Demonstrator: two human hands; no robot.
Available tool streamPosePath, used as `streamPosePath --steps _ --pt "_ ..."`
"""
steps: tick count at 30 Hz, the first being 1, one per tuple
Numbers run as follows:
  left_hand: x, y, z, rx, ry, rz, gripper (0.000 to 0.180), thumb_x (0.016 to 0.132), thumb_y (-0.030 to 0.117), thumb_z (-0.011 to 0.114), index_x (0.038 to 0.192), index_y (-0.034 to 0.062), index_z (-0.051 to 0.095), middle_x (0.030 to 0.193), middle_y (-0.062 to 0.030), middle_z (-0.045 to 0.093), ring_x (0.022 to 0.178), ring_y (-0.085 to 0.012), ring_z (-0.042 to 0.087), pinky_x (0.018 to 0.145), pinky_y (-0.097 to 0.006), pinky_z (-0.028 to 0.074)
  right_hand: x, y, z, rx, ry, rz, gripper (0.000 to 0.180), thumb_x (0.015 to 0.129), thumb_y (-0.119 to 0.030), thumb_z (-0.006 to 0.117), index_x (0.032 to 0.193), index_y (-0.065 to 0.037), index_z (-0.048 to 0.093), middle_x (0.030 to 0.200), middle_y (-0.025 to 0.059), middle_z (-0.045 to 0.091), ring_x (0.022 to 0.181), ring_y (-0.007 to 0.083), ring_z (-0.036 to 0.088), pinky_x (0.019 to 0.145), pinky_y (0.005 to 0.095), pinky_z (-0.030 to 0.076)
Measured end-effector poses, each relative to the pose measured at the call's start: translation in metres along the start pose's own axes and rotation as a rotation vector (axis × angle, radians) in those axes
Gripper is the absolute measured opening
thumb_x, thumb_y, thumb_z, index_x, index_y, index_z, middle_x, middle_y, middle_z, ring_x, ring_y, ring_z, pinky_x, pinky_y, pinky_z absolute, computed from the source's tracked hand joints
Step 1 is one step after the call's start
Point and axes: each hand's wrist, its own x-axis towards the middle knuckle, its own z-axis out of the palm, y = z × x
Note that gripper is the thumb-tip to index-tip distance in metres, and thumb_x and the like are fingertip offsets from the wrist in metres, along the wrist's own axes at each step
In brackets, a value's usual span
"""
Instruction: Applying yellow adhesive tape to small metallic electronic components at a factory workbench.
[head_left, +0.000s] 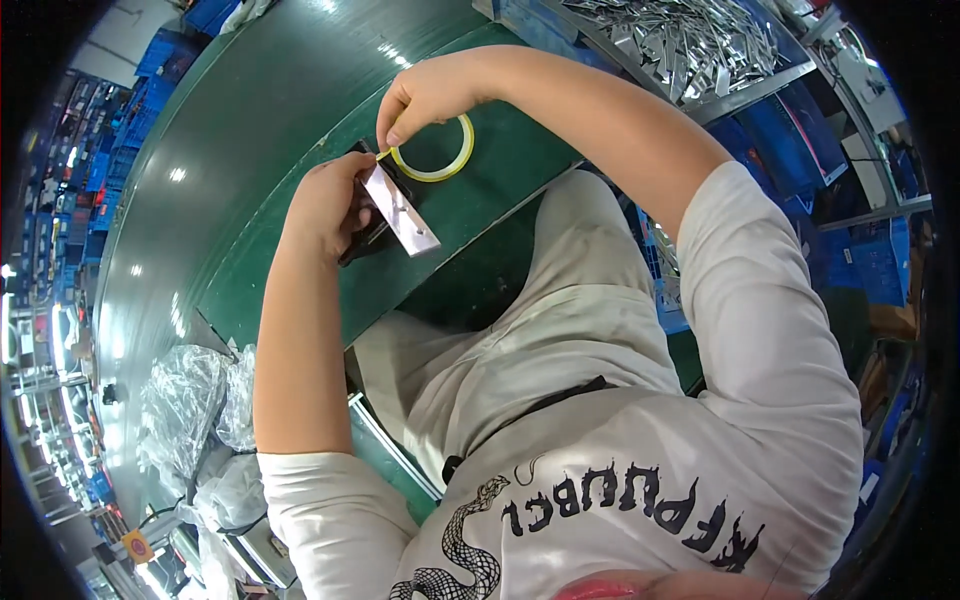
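The shiny flat strip (402, 212) lies just above the frame's centre, left of middle, its upper end at the left hand's (335, 203) fingertips, which seem to grip it. Its long axis slants from upper left to lower right, the free end pointing lower right. The right hand's (428, 98) thumb and forefinger pinch yellow tape at that upper end; the tape roll (432, 177) rests just right, on the green table (520, 155).

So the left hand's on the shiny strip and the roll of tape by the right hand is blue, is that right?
Not quite: in the head view, the tape by the right hand is yellow, not blue. The left hand is indeed on the shiny strip.
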Motion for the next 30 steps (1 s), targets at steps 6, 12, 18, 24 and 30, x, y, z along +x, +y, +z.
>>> streamPosePath --steps 6,12,18,24,30 --pt "0.013 -0.003 0.001 0.029 0.074 -0.038 0.018 0.089 0.021 0.058 0.081 0.0042 0.061 0.064 -0.0029 0.056 0.051 -0.0122 0.051 0.046 -0.023 0.040 0.018 0.032 0.007 0.172 -0.062 0.098 0.029 0.090 -0.028 0.064 0.109 -0.008 0.070 0.086 -0.0014 0.065 0.055 0.0103 0.036 0.051 0.0269 0.032" --pt "-0.024 0.000 0.007 0.080 0.122 0.094 0.019 0.092 0.019 0.055 0.084 0.0026 0.061 0.071 -0.0040 0.059 0.059 -0.0129 0.057 0.052 -0.026 0.045 0.005 0.044 0.014 -0.047 0.199 -0.069 0.026 0.091 -0.024 0.060 0.109 -0.008 0.070 0.104 0.0076 0.071 0.100 0.0251 0.066 0.085 0.0376 0.050" --pt "-0.070 -0.040 0.001 -0.358 -0.039 0.447 0.017 0.101 0.019 0.045 0.097 0.0042 0.054 0.076 -0.0045 0.057 0.069 -0.0145 0.059 0.066 -0.030 0.050 -0.050 0.037 0.076 -0.694 0.773 -0.474 0.012 0.085 -0.024 0.064 0.094 -0.020 0.072 0.078 -0.0001 0.059 0.064 0.0209 0.055 0.061 0.0374 0.043" --pt "-0.106 -0.053 0.023 -0.512 0.054 0.259 0.018 0.103 0.024 0.041 0.099 0.0071 0.047 0.079 -0.0032 0.048 0.062 -0.0148 0.051 0.055 -0.029 0.047 -0.087 0.042 0.119 -0.639 0.631 -0.372 0.016 0.080 -0.022 0.069 0.095 -0.019 0.072 0.097 -0.0002 0.059 0.093 0.0176 0.055 0.089 0.0354 0.039" --pt "-0.114 -0.077 0.039 -0.454 -0.144 0.343 0.010 0.099 0.017 0.047 0.096 0.0082 0.043 0.069 -0.0016 0.042 0.050 -0.0099 0.036 0.043 -0.023 0.033 -0.134 0.010 0.150 -0.263 0.551 -0.323 0.020 0.082 -0.024 0.070 0.097 -0.010 0.070 0.112 0.0064 0.059 0.104 0.0263 0.055 0.092 0.0393 0.041"
